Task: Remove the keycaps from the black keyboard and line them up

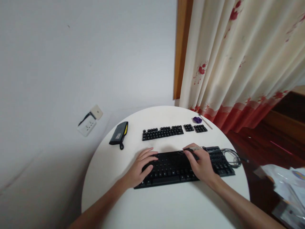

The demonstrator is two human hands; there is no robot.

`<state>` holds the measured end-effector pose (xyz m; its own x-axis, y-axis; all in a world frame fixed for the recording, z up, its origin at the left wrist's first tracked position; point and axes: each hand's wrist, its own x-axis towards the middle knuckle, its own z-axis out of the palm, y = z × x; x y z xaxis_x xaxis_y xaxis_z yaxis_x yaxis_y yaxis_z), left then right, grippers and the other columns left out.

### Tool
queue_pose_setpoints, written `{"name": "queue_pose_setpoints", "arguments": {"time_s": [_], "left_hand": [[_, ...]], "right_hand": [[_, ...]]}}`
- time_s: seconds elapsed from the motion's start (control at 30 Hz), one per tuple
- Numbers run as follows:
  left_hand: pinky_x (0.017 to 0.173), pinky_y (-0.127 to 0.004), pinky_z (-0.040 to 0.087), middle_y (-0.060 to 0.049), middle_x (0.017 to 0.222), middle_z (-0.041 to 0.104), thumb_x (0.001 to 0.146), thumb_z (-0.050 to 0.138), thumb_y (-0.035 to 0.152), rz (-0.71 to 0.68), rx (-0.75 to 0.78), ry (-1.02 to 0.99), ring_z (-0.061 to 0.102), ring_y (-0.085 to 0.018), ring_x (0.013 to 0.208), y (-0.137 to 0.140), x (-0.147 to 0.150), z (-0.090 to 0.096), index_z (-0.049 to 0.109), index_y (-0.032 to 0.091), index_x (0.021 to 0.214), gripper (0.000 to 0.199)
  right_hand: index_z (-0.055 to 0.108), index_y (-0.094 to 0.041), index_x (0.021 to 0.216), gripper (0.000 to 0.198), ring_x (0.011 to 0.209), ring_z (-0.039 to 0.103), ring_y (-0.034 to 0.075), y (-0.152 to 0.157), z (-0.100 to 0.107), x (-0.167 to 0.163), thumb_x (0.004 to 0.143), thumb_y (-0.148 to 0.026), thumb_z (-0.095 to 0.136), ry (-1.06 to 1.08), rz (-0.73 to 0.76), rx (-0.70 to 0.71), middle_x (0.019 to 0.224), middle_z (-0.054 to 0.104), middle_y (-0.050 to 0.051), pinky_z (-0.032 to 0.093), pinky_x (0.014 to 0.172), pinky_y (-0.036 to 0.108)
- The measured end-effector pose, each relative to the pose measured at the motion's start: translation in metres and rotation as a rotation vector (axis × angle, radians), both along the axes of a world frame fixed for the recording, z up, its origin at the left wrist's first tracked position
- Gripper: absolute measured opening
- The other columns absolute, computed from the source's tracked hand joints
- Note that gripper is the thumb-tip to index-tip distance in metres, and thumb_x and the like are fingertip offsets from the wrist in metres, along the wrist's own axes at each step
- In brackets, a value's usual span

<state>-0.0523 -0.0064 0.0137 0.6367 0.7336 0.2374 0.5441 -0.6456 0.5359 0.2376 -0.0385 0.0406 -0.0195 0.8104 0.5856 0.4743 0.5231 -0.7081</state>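
Note:
A black keyboard (166,181) lies across the white round table, its upper left area looking bare of keycaps. My left hand (140,167) rests on its left end with the fingers spread and nothing held. My right hand (201,160) is closed on a black-handled keycap puller (190,150) above the right-middle part of the keyboard. Thin wire (181,152) shows at the puller's tip; whether it grips a keycap cannot be made out. Behind the keyboard, loose black keycaps (163,132) are laid out in rows, with smaller blocks of keycaps (200,128) to their right.
A dark grey pouch (118,133) with a loop lies at the table's left. Near the back right edge are a purple crumpled item (197,120) and a thin white stick-like tool (206,121). A coiled cable (234,159) sits by the keyboard's right end. Curtains (228,63) hang behind.

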Motion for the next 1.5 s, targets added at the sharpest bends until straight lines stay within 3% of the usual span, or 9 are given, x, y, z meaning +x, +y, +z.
{"name": "queue_pose_setpoints", "arguments": {"time_s": [0.13,0.23,0.33,0.5,0.6,0.73,0.93,1.13,1.5], "left_hand": [[0.113,-0.042,0.03,-0.005,0.13,0.06,0.098,0.044,0.033,-0.01,-0.015,-0.01,0.045,-0.023,0.129,0.018,0.014,0.014,0.059,0.026,0.124,0.032],[0.096,-0.034,0.043,-0.004,0.107,0.068,0.097,0.044,0.035,0.042,-0.087,-0.043,0.06,-0.019,0.103,0.045,0.014,0.031,0.066,0.023,0.107,0.027],[0.078,-0.027,0.045,-0.002,0.091,0.067,0.096,0.047,0.037,0.073,-0.15,-0.084,0.059,-0.016,0.084,0.059,0.003,0.037,0.069,0.02,0.095,0.028],[0.065,-0.023,0.042,0.0,0.074,0.061,0.089,0.061,0.038,-0.131,-0.339,0.026,0.055,-0.012,0.068,0.046,-0.021,0.029,0.071,0.017,0.082,0.024],[0.064,-0.022,0.043,-0.001,0.077,0.063,0.083,0.069,0.041,-0.285,-0.475,0.096,0.056,-0.011,0.067,0.039,-0.029,0.029,0.073,0.018,0.086,0.023],[0.071,-0.025,0.044,0.0,0.075,0.066,0.074,0.078,0.043,-0.378,-0.489,0.174,0.059,-0.014,0.069,0.037,-0.032,0.032,0.075,0.022,0.088,0.025],[0.076,-0.027,0.042,0.0,0.084,0.065,0.069,0.082,0.039,-0.302,-0.343,0.283,0.059,-0.017,0.079,0.024,-0.029,0.028,0.076,0.025,0.093,0.028],[0.074,-0.026,0.04,0.001,0.084,0.061,0.067,0.083,0.037,-0.229,-0.279,0.392,0.058,-0.018,0.084,0.016,-0.02,0.03,0.073,0.022,0.085,0.025],[0.08,-0.029,0.041,0.001,0.085,0.062,0.071,0.076,0.024,-0.259,-0.211,0.398,0.059,-0.017,0.084,0.016,-0.016,0.03,0.067,0.022,0.081,0.014]], "right_hand": [[0.067,-0.019,0.083,0.022,0.078,0.063,0.02,0.014,0.007,-0.034,0.096,-0.027,0.05,-0.002,0.11,-0.053,0.082,0.068,0.006,0.051,0.075,0.032],[0.066,-0.02,0.081,0.022,0.073,0.061,0.019,0.024,0.008,-0.055,0.095,-0.029,0.051,-0.009,0.129,-0.093,0.079,0.067,0.005,0.05,0.071,0.031],[0.066,-0.019,0.088,0.018,0.07,0.061,0.017,0.027,0.001,-0.07,0.093,-0.03,0.053,0.099,0.142,-0.192,0.078,0.067,0.003,0.05,0.066,0.028],[0.064,-0.018,0.081,0.016,0.064,0.062,0.017,0.017,-0.027,-0.081,0.09,-0.031,0.059,0.183,0.225,-0.384,0.07,0.065,0.002,0.051,0.061,0.027],[0.066,-0.018,0.081,0.016,0.067,0.064,0.017,0.012,-0.038,-0.084,0.09,-0.029,0.06,0.208,0.292,-0.441,0.075,0.068,0.003,0.053,0.062,0.027],[0.069,-0.018,0.079,0.019,0.068,0.064,0.017,0.01,-0.041,-0.088,0.09,-0.031,0.06,0.175,0.334,-0.46,0.076,0.069,0.004,0.053,0.062,0.026],[0.067,-0.018,0.08,0.022,0.065,0.064,0.017,0.015,-0.05,-0.086,0.09,-0.036,0.061,0.251,0.331,-0.526,0.072,0.068,0.003,0.053,0.061,0.028],[0.065,-0.018,0.081,0.022,0.063,0.063,0.017,0.016,-0.054,-0.085,0.089,-0.037,0.062,0.308,0.335,-0.595,0.07,0.066,0.001,0.051,0.06,0.028],[0.064,-0.017,0.08,0.021,0.065,0.06,0.017,0.016,-0.053,-0.083,0.091,-0.034,0.059,0.234,0.343,-0.583,0.07,0.065,0.001,0.048,0.061,0.027]]}}
